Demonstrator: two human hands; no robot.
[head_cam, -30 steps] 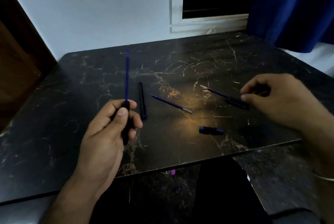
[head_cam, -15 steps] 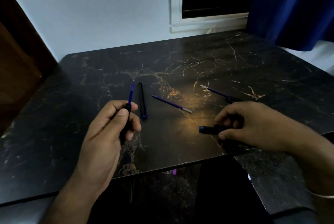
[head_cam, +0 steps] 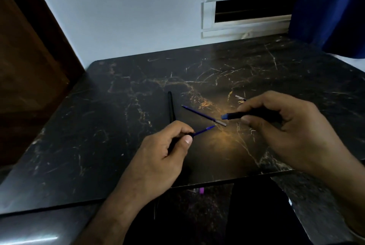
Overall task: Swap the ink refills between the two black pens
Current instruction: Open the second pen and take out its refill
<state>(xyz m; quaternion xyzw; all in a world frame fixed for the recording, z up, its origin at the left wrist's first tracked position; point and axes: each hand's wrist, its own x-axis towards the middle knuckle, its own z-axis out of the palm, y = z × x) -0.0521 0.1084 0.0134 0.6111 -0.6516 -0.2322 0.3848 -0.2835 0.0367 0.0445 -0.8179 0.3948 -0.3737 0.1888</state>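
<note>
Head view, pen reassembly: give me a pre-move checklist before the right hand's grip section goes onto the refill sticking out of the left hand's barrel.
1. Left hand pinches the barrel: ok.
2. Refill tip protrudes, pointing towards the right hand: ok.
3. Right hand holds the grip section, blue end facing the refill: ok.
4. Grip section and refill lined up: not ok, still offset.
5. Refill fully seated in the barrel: cannot tell.
6. Spare refill and second barrel lie on the table: ok.

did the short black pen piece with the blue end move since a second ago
Yes. The short black piece has left the table; the right hand holds it above the loose refill, which stays put.
</note>
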